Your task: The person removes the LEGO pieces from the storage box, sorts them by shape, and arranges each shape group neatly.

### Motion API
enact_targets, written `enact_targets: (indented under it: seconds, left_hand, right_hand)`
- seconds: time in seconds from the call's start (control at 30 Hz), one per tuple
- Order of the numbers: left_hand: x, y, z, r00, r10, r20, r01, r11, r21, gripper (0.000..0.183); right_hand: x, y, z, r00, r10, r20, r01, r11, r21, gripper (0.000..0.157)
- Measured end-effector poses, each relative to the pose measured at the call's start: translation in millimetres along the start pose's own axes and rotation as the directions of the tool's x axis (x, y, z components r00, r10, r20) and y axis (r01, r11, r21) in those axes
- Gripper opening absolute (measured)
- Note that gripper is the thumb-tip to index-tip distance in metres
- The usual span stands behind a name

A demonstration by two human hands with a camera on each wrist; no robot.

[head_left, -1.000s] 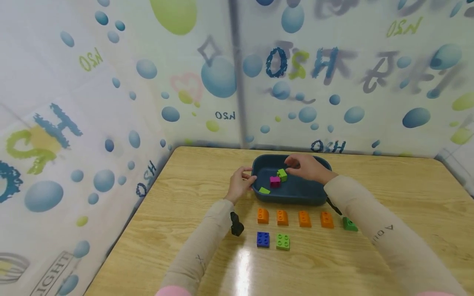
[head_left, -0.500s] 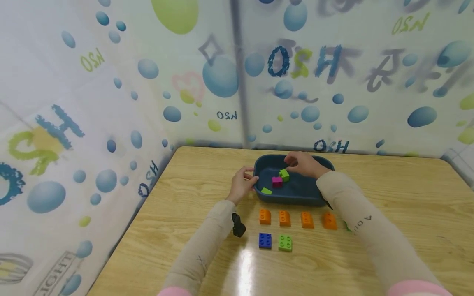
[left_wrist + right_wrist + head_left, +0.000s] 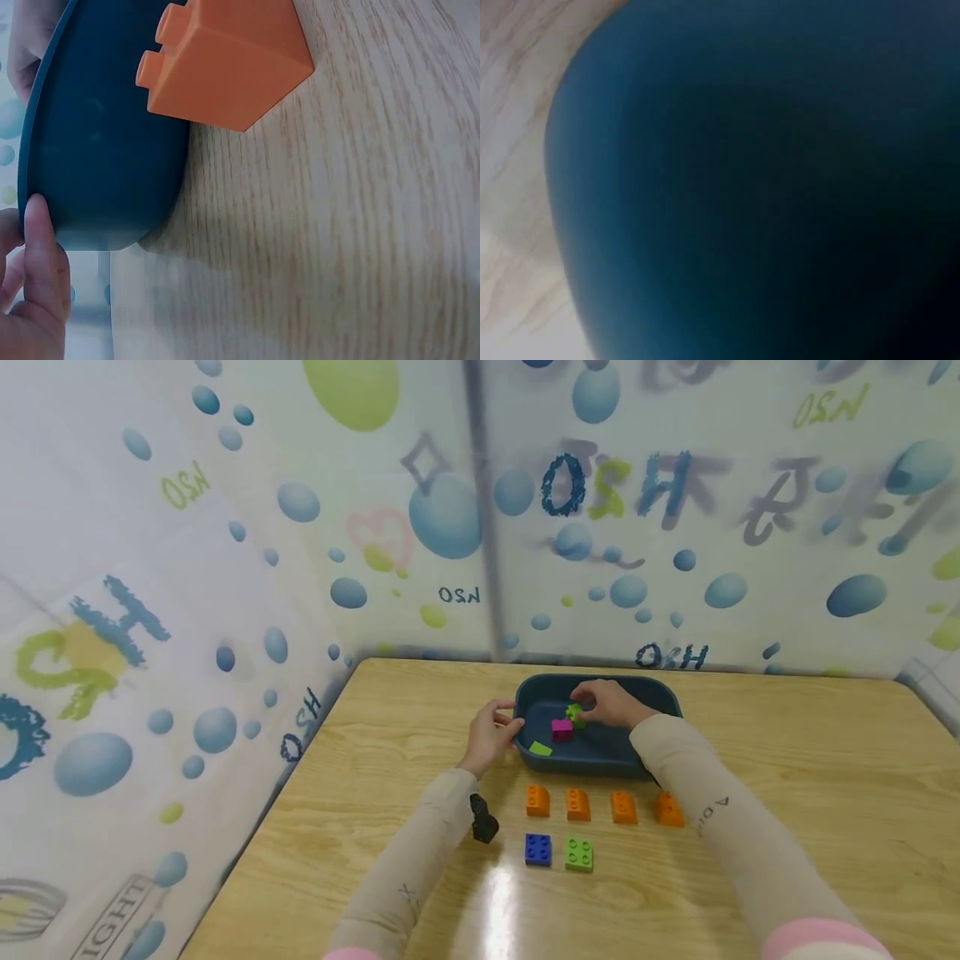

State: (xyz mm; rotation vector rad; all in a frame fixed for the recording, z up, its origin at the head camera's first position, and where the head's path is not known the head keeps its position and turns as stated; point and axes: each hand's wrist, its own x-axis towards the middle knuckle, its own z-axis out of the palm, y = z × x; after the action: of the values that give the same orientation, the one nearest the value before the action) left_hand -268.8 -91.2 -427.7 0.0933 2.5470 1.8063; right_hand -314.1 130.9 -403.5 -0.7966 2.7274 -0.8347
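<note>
My left hand [image 3: 491,737] grips the left end of a dark blue bin [image 3: 585,766]; in the left wrist view the bin [image 3: 112,165] has a fingertip pressed against its outer wall. Inside the bin, my right hand [image 3: 611,703] pinches a lime green toy building block [image 3: 573,713] between thumb and fingers, which partly cover it. A magenta block [image 3: 562,730] lies just in front of it, and a flat-looking lime green piece [image 3: 540,749] lies near the front left corner. In the right wrist view the bin wall [image 3: 705,187] fills most of the picture.
In front of the bin runs a row of several orange blocks [image 3: 537,801], its right end by my right sleeve. Nearer stand a blue block [image 3: 537,850] and a light green block [image 3: 578,854]. Everything rests on a wooden table [image 3: 337,860] backed by a patterned curtain [image 3: 375,468].
My right hand has moved down to the lime green block, and its fingers have closed on it. The right sleeve has shifted left and now covers the dark green block. My left hand stays on the bin.
</note>
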Motion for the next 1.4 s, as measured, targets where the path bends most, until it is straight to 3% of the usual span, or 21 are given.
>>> enact_targets:
  seconds: [0.27, 0.53, 0.9, 1.4]
  left_hand:
    - [-1.1, 0.9, 1.2, 1.0, 0.006, -0.005, -0.006, 1.0, -0.007, 0.036]
    - [-1.6, 0.6, 0.3, 1.0, 0.006, -0.001, -0.006, 1.0, 0.0, 0.035]
    - [-1.4, 1.3, 0.1, 1.0, 0.0, 0.002, 0.0, 1.0, -0.001, 0.035]
    - [-1.2, 0.5, 0.5, 1.0, 0.007, 0.002, -0.007, 1.0, 0.002, 0.034]
  right_hand:
    - [0.6, 3.5, 8.2, 0.999, 0.026, 0.02, -0.026, 1.0, 0.009, 0.041]
    - [3.6, 7.5, 11.7, 1.0, -0.019, 0.0, 0.019, 0.997, -0.08, 0.035]
    - [3.5, 7.2, 14.1, 0.996, 0.053, 0.072, -0.047, 0.996, -0.074, 0.044]
    - [-2.4, 5.0, 12.7, 0.996, 0.082, 0.037, -0.08, 0.996, -0.046, 0.042]
